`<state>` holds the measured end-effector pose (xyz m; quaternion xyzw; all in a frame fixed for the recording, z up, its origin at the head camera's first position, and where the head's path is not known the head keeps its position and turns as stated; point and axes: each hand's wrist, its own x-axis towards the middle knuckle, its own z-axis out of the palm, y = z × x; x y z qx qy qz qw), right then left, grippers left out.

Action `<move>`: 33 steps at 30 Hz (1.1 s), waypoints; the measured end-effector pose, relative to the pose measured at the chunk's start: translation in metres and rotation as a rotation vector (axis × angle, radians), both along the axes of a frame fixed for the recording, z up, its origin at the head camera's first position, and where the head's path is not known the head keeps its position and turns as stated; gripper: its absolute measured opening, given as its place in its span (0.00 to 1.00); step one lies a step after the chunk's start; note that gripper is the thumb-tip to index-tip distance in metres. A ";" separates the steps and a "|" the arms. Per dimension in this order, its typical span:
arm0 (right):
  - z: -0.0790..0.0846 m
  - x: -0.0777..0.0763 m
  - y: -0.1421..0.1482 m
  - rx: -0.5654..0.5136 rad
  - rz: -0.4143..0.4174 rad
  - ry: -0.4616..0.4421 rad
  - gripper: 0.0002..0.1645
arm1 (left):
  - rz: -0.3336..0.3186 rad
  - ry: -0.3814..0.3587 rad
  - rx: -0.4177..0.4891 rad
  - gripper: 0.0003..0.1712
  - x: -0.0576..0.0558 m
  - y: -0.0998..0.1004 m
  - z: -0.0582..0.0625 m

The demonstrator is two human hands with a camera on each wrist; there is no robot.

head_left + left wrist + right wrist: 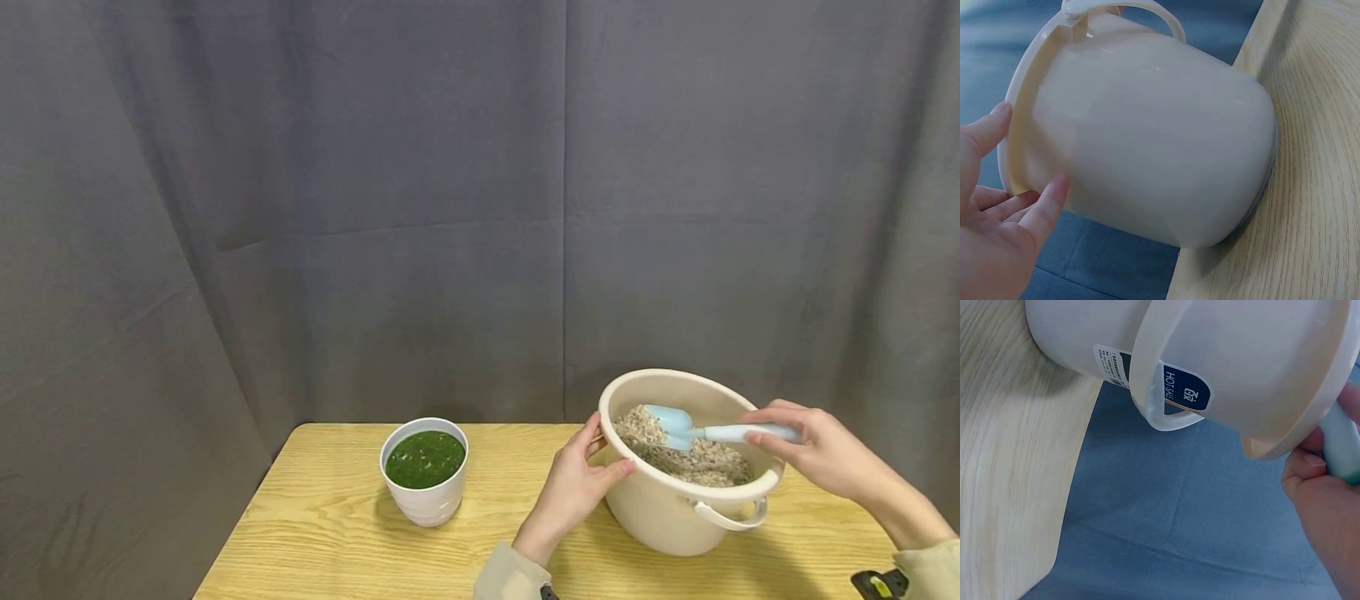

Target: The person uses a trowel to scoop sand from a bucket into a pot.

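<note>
Nearest the head camera, see two sleeves (512, 575). With left hand (572, 482), hold rim of one cream bucket (660, 523) of grainy material (708, 467) on wooden table (315, 517); with right hand (821, 446), grip one blue trowel (726, 434), heaped with grains, inside bucket. To bucket's left, see one white pot (437, 503) of green contents (425, 460). From left wrist, see thumb (992, 130) and fingers (1049, 205) on bucket's rim. From right wrist, see one bucket handle (1145, 369), navy label (1190, 391), fingers round trowel.

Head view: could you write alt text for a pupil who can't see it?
A right hand holds a blue trowel carrying grainy beige material in a cream bucket, whose rim the left hand grips. To the left, a white pot of green material stands on a wooden table before a grey curtain.
</note>
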<state>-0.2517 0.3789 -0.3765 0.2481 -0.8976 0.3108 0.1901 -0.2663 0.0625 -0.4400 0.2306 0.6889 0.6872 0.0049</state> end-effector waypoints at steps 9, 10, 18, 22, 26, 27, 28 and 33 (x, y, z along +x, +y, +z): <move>-0.003 0.000 0.005 -0.033 0.006 0.014 0.11 | -0.008 0.004 0.009 0.48 -0.001 0.001 -0.002; -0.003 -0.001 0.005 -0.033 0.006 0.017 0.12 | -0.009 0.006 0.007 0.48 -0.002 0.001 -0.002; -0.002 0.000 0.005 -0.056 0.002 0.006 0.12 | 0.006 -0.019 -0.007 0.48 -0.001 0.000 0.000; 0.001 0.002 0.005 -0.044 -0.003 0.021 0.12 | -0.001 -0.011 -0.012 0.48 -0.002 0.000 -0.001; 0.004 0.002 0.006 -0.040 -0.008 0.018 0.12 | -0.008 0.000 -0.017 0.47 -0.002 -0.001 -0.001; 0.004 0.002 0.006 -0.040 -0.007 0.015 0.12 | -0.007 -0.001 -0.022 0.46 -0.002 -0.001 -0.001; 0.004 0.002 0.006 -0.043 -0.006 0.012 0.12 | -0.004 -0.002 -0.030 0.46 -0.002 -0.002 -0.002; 0.002 0.004 0.006 -0.047 -0.027 0.019 0.12 | 0.014 -0.006 -0.083 0.46 -0.001 -0.007 -0.002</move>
